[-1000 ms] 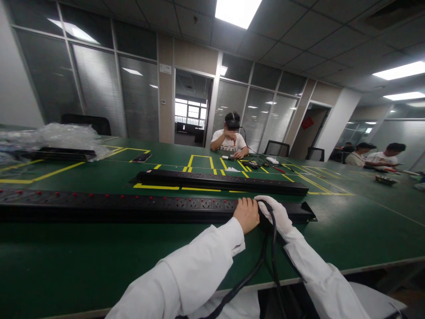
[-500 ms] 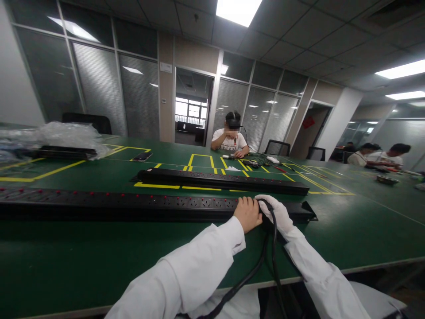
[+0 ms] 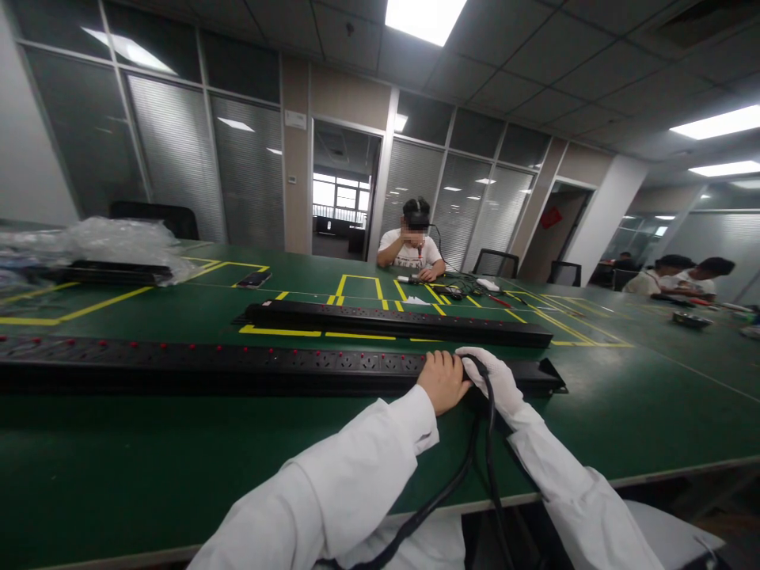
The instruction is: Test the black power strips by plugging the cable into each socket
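Note:
A long black power strip with red switches lies across the green table in front of me. My bare left hand rests on its top near the right end, fingers curled over it. My right hand, in a white glove, presses beside it on the same strip, where a thick black cable loops up over the strip and runs down off the table edge toward me. Whether the gloved fingers grip the cable or only hold it down is unclear.
A second black power strip lies farther back between yellow floor-tape lines. Crumpled clear plastic wrap covers another strip at the far left. A person sits across the table with tools and cables; two more people sit at the far right.

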Demonstrator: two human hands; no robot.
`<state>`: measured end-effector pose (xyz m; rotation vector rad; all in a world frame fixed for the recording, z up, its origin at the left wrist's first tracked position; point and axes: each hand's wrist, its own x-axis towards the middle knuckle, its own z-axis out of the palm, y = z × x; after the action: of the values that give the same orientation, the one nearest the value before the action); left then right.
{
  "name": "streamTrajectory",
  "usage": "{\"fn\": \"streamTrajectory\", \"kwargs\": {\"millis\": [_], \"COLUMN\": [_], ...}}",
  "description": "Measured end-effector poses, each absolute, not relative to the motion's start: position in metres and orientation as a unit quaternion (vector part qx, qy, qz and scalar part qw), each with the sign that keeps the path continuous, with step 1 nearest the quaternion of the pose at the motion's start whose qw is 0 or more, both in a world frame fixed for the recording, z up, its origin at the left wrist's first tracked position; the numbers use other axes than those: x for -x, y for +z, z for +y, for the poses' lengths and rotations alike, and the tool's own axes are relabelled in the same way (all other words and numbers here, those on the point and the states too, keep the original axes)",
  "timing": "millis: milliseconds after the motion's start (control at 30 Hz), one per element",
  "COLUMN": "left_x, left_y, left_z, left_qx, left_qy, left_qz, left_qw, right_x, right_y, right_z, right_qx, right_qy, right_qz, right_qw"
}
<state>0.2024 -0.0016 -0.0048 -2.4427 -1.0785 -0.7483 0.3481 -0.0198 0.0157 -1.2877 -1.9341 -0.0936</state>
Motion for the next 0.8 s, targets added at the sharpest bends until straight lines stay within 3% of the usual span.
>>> {"fn": "streamTrajectory", "kwargs": {"millis": [800], "left_x": [-0.2005], "left_y": [-0.0027], "left_z": [-0.0027], "left_qx": [0.87], "left_qy": [-0.271], "left_qz": [-0.376], "left_qw": [0.167], "right_x": [-0.3506], "right_y": [0.0155], "right_z": [-0.0195], "right_qx": [0.515], "right_qy": [-0.008], "right_qz": [-0.761], "right_qw": [0.394]}}
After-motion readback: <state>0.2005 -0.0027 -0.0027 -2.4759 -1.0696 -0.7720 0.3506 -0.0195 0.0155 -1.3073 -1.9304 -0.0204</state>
